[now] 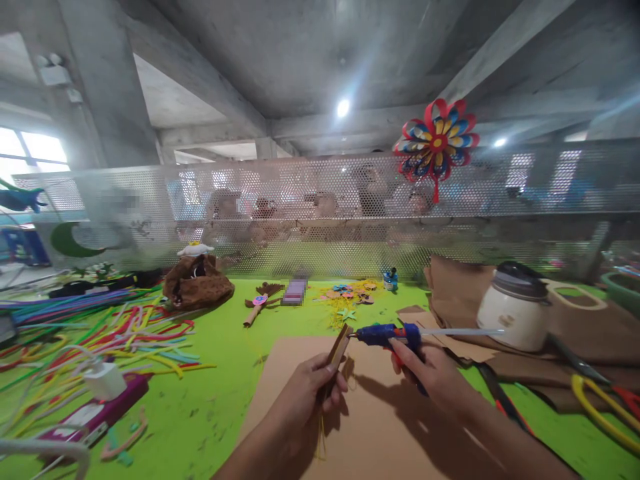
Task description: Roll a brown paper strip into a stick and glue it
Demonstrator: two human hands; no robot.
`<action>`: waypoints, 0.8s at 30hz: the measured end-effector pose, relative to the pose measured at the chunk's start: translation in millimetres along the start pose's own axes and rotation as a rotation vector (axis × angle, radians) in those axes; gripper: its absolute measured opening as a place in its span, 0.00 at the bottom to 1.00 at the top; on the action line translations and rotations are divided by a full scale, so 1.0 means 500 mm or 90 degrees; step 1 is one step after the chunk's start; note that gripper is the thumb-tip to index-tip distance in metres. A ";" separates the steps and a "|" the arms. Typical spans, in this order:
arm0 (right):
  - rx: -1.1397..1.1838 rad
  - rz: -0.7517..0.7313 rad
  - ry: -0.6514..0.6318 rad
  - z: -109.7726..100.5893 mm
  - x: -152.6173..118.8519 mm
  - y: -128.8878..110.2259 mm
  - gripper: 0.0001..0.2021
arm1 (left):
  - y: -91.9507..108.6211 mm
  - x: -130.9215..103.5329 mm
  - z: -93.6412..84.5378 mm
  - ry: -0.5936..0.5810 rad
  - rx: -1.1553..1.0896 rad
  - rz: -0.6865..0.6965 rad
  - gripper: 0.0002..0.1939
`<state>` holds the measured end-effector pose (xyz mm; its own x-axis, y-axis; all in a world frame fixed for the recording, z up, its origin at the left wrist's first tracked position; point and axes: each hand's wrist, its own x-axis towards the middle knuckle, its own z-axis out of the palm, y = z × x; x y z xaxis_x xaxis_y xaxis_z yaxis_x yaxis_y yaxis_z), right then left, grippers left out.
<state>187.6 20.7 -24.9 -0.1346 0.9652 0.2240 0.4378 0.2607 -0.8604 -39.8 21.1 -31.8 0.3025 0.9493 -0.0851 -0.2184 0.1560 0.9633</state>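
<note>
My left hand (315, 393) pinches a folded strip of brown paper (341, 348), held up at a tilt above a sheet of brown cardboard (285, 363). Thin yellow strands (321, 437) hang below the fingers. My right hand (435, 377) is wrapped round a blue glue gun (385, 335), with a clear glue stick (465, 331) jutting from its back end. The gun's nozzle is at the upper part of the brown strip; whether it touches is too small to tell.
Coloured pipe cleaners (165, 327) and a purple power strip (115, 410) lie left. A brown pouch (197, 283), a phone (295, 292) and paper cut-outs (350, 293) are behind. At right stand a white jar (515, 310), brown sheets (457, 287) and yellow-handled scissors (595, 407).
</note>
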 end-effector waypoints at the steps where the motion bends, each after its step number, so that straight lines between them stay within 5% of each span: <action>1: -0.005 -0.001 -0.003 0.000 -0.001 0.000 0.27 | 0.001 -0.001 0.000 0.001 0.006 0.000 0.08; 15: -0.054 -0.057 -0.033 0.007 -0.012 -0.023 0.23 | 0.001 -0.001 -0.001 -0.005 -0.008 0.000 0.08; 24: -0.053 -0.052 0.025 -0.001 -0.006 -0.014 0.23 | -0.001 0.001 -0.004 -0.004 -0.017 -0.016 0.12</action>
<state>185.4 15.9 -19.3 -0.1386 0.9404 0.3105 0.4992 0.3371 -0.7982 -41.7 21.9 -32.8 0.3137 0.9433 -0.1083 -0.2350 0.1876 0.9537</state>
